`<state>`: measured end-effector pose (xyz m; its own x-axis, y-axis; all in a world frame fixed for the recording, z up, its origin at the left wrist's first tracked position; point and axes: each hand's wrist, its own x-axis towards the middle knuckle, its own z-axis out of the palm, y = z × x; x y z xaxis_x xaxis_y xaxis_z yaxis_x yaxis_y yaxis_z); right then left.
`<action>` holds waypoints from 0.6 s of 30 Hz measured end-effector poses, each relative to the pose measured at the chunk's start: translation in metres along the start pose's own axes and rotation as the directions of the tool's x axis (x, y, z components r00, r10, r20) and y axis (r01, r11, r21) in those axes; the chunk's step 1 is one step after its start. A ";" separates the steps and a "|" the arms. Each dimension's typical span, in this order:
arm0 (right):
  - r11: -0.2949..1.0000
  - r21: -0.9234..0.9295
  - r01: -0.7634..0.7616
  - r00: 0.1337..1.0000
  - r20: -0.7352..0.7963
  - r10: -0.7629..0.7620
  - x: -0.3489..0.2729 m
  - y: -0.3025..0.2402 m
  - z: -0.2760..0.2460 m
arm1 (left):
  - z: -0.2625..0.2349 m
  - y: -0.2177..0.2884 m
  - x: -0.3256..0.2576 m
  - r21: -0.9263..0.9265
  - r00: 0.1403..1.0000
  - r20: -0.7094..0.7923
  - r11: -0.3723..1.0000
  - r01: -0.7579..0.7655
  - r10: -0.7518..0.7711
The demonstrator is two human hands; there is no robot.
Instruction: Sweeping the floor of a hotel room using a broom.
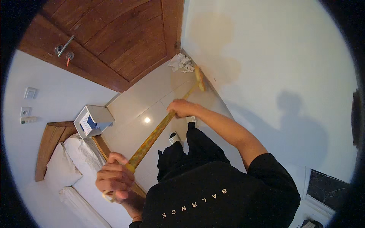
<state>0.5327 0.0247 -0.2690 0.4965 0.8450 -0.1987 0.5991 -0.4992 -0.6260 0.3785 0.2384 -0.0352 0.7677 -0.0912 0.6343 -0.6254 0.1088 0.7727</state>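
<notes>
A long yellow, patterned broom handle (152, 137) slants across the view from lower left to upper right. My left hand (116, 176) is closed round its top end, and a pale loop (109, 196) hangs below those fingers. Farther down, my right hand (183, 108) wraps the handle at about its middle. The yellow broom head (199, 78) is on the floor against the foot of the right wall; its bristles are too small to make out. Just beyond it, a crumpled white heap (181, 63), cloth or paper, lies in the corner by the door.
A closed brown wooden door (125, 41) with a metal lever handle (65, 46) stands ahead. At left are a small white bedside cabinet (99, 111) and a bed with a wooden headboard (45, 152) and white pillows (62, 164). Beige tiles (146, 110) cover the floor.
</notes>
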 end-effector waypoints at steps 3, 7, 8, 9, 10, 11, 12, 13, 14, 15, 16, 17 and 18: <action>0.991 0.133 0.014 0.990 0.140 -0.033 -0.004 -0.019 0.032 | -0.009 0.003 -0.006 -0.029 0.984 -0.163 0.997 0.068 -0.072; 0.977 0.210 0.028 0.952 0.294 -0.090 -0.009 -0.012 0.073 | -0.001 -0.011 -0.023 -0.018 0.948 -0.123 0.956 0.294 -0.294; 0.983 0.182 0.000 0.955 0.293 -0.055 -0.008 -0.005 0.075 | 0.001 -0.014 -0.028 -0.042 0.946 -0.121 0.954 0.296 -0.299; 0.987 0.156 -0.039 0.945 0.326 -0.014 -0.007 0.001 0.077 | 0.002 -0.016 -0.032 -0.070 0.943 -0.117 0.950 0.305 -0.311; 0.992 0.130 0.001 0.958 0.284 -0.038 -0.006 0.007 0.076 | 0.002 -0.017 -0.036 -0.051 0.937 -0.133 0.947 0.318 -0.323; 0.995 0.092 0.036 0.961 0.270 -0.060 0.000 0.015 0.069 | 0.002 -0.019 -0.039 -0.031 0.935 -0.147 0.946 0.323 -0.324; 0.997 0.040 0.065 0.965 0.251 -0.073 0.008 0.020 0.061 | -0.001 -0.018 -0.042 -0.016 0.924 -0.197 0.943 0.332 -0.329; 0.996 0.017 0.090 0.968 0.233 -0.091 0.013 0.023 0.051 | -0.003 -0.016 -0.044 0.021 0.943 -0.156 0.953 0.301 -0.295; 0.994 -0.013 0.104 0.972 0.215 -0.099 0.018 0.022 0.041 | -0.008 -0.013 -0.046 0.051 0.950 -0.152 0.958 0.282 -0.271; 0.993 -0.054 0.103 0.972 0.218 -0.089 0.020 0.017 0.034 | -0.013 -0.006 -0.049 0.078 0.956 -0.150 0.961 0.265 -0.252; 0.989 -0.066 0.131 0.973 0.199 -0.116 0.025 0.006 0.031 | -0.014 0.001 -0.054 0.118 0.956 -0.113 0.952 0.283 -0.271; 0.985 -0.090 0.146 0.972 0.200 -0.125 0.038 -0.010 0.030 | -0.023 0.014 -0.059 0.128 0.963 -0.170 0.964 0.233 -0.210; 0.980 -0.115 0.160 0.971 0.199 -0.135 0.053 -0.028 0.028 | -0.030 0.027 -0.065 0.206 0.948 -0.290 0.960 0.192 -0.128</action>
<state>0.5240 0.0887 -0.2832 0.2759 0.9258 -0.2584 0.7390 -0.3762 -0.5589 0.3157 0.2770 -0.0562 0.8485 0.1869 0.4951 -0.4813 -0.1167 0.8688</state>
